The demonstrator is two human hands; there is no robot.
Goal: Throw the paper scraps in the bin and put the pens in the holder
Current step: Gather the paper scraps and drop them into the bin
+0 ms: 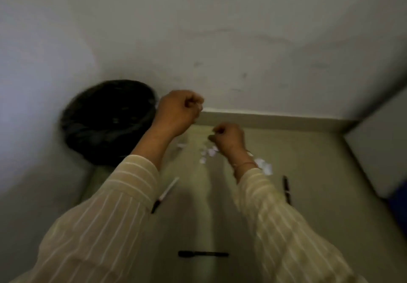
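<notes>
A black bin (105,119) lined with a dark bag stands in the left corner against the wall. My left hand (178,111) is raised just right of its rim, fist closed with a bit of white paper showing at the fingers. My right hand (229,137) hovers lower over the floor, fingers curled; I cannot tell what is in it. White paper scraps (207,152) lie under it, and more scraps (264,166) by the right wrist. A white pen (167,192), a black pen (286,189) and another black pen (202,254) lie on the floor. No holder is visible.
A pale wall (220,40) rises behind the floor, with a skirting strip (275,119) at its foot. A grey panel (378,148) with something blue (398,201) below it closes off the right side. The picture is blurred.
</notes>
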